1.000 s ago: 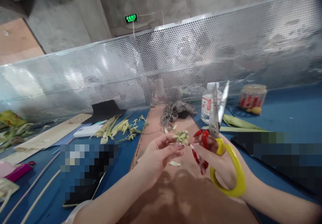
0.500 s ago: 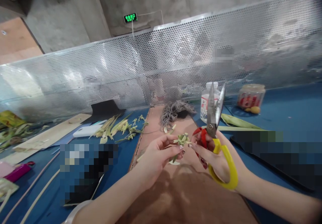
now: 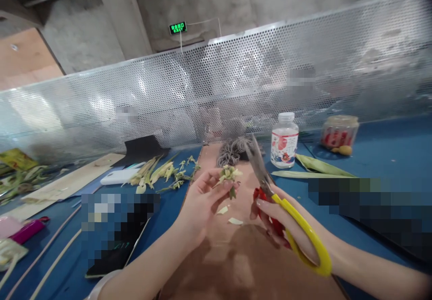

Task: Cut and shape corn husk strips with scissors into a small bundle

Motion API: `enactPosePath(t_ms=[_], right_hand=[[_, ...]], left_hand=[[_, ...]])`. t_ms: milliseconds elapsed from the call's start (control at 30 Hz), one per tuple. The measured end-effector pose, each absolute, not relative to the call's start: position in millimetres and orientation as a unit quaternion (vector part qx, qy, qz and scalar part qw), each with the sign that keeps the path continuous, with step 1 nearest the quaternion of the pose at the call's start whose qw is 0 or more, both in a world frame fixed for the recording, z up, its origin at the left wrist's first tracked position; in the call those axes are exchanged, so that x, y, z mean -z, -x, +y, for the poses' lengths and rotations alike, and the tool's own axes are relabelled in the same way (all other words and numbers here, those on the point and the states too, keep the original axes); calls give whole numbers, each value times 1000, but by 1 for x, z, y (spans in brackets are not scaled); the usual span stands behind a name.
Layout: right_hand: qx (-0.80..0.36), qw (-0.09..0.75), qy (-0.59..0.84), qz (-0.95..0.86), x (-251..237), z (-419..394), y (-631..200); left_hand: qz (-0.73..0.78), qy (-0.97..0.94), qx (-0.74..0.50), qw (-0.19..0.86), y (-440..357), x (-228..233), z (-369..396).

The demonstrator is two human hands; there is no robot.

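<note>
Between the thumb and fingers of my left hand point(image 3: 202, 201) is a small pale green flower point(image 3: 230, 174) with a leaf hanging below it; it looks made of folded plant husk, though I cannot be sure. My right hand point(image 3: 276, 214) is wrapped around scissors point(image 3: 261, 167) with one red and one yellow handle. The blades point up and to the left and look nearly closed, apart from the flower. Pale cut scraps point(image 3: 235, 221) lie on the brown board point(image 3: 216, 264) beneath my hands.
A bundle of grey cord point(image 3: 232, 151) lies at the board's far end. To the right stand a white bottle point(image 3: 285, 142) and a clear jar point(image 3: 339, 131), with green husks point(image 3: 324, 167) in front. Leafy flower pieces point(image 3: 175, 176) and a phone point(image 3: 118, 246) lie left; perforated metal point(image 3: 222, 88) rises behind.
My right hand has drawn away from the flower, down and right, and the scissors have tilted left with blades closer together. My left hand has moved slightly left and up with the flower.
</note>
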State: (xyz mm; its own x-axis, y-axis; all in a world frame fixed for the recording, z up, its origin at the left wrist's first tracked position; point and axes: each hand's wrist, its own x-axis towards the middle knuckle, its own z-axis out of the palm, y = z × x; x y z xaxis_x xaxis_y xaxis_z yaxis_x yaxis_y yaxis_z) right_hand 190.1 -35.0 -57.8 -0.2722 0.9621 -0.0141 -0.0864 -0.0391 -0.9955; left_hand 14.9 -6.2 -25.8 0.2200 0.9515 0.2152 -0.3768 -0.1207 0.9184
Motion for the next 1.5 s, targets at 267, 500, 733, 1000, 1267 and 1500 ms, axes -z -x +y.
enactPosePath(t_ms=[267,500,733,1000,1267,1500], right_hand=[[-575,399,406,-588,60,-38,-191],[-578,390,378,-609,62,-40,-193],[-564,390,382,-619,60,-41,-193],[-570,390,376,-618,58,-42,-193],[-495,415,396,-653,53,-42,-192],[-453,426,404,-671,46,-42,-192]], left_hand=[[237,-499,-571,608,-14,19,-11],[239,-490,-576,610,-16,17,-13],[238,-496,-565,615,-14,20,-12],[250,-500,-556,615,-14,23,-11],[250,-497,-558,616,-14,22,-10],[256,-498,-567,604,-13,23,-8]])
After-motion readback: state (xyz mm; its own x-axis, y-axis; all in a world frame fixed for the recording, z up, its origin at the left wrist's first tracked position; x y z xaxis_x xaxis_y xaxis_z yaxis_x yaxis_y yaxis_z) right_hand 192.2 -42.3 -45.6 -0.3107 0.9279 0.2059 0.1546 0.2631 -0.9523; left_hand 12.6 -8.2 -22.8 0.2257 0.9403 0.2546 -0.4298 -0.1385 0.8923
